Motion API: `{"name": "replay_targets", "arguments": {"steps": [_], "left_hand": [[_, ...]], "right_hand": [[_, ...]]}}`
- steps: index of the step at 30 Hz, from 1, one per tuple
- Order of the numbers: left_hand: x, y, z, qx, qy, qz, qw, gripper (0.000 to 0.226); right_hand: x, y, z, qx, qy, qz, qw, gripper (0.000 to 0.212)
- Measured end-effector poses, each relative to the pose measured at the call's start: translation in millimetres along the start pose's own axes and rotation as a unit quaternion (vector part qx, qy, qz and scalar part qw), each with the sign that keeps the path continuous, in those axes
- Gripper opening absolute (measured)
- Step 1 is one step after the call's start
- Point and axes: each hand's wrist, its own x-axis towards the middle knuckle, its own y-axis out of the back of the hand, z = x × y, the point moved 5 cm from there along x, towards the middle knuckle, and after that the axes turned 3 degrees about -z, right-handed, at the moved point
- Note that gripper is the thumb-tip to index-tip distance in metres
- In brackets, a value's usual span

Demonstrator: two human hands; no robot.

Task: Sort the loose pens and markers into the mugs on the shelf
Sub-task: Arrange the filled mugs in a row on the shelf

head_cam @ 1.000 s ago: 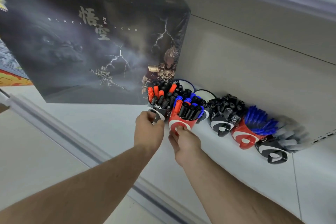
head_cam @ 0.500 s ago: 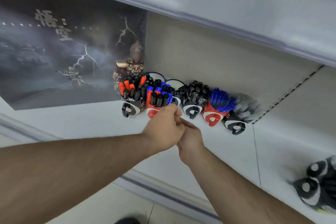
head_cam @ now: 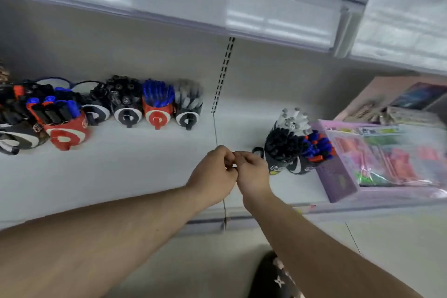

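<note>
Left hand (head_cam: pixel 214 174) and right hand (head_cam: pixel 252 172): both over the middle of the white shelf (head_cam: pixel 121 172), fingers curled, knuckles touching each other. A small pale sliver shows between the fingertips; cannot tell whether either hand grasps anything.

Mugs, left group, along the back of the shelf toward its left end, well apart from the hands:
- red mug (head_cam: pixel 66 132) nearest the front, black and blue markers in it, tilted.
- black mug (head_cam: pixel 128 113) with black pens.
- red mug with blue pens (head_cam: pixel 157 110) just beside it.
- black mug with grey pens (head_cam: pixel 188 110), last of the row, nearest the slotted upright (head_cam: pixel 222 75) on the back wall.

Mugs, right group: dark mug (head_cam: pixel 280 152) of black pens, just beside the right hand, not touching. Behind it, a cluster of white-capped pens (head_cam: pixel 294 120); beside it, a mug of blue and red pens (head_cam: pixel 316 152), touching a purple packet box (head_cam: pixel 338 176) at the right end.

Image blurred; no loose pen discernible on the shelf.
</note>
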Motion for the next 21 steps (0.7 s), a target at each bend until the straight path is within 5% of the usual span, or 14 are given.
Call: {"name": "replay_targets", "arguments": {"steps": [7, 11, 15, 18, 21], "left_hand": [[64.8, -77.5, 6.7, 0.001, 0.027, 0.012, 1.000, 0.016], [111.1, -105.0, 2.2, 0.056, 0.029, 0.004, 0.998, 0.037], [145.3, -113.4, -3.8, 0.094, 0.076, -0.013, 0.993, 0.041], [152.3, -131.8, -19.3, 0.066, 0.123, -0.049, 0.989, 0.034], [140.4, -137.7, -27.1, 0.083, 0.127, -0.082, 0.985, 0.034]], "right_hand": [[43.6, 109.8, 37.7, 0.016, -0.061, 0.155, 0.986, 0.018], [68.6, 173.6, 42.0, -0.109, -0.058, 0.217, 0.968, 0.016], [95.3, 213.0, 29.4, -0.228, -0.052, 0.198, 0.952, 0.017], [113.4, 237.4, 41.7, -0.208, -0.088, 0.204, 0.953, 0.013], [132.2, 241.7, 53.3, -0.182, -0.092, 0.140, 0.969, 0.031]]}}
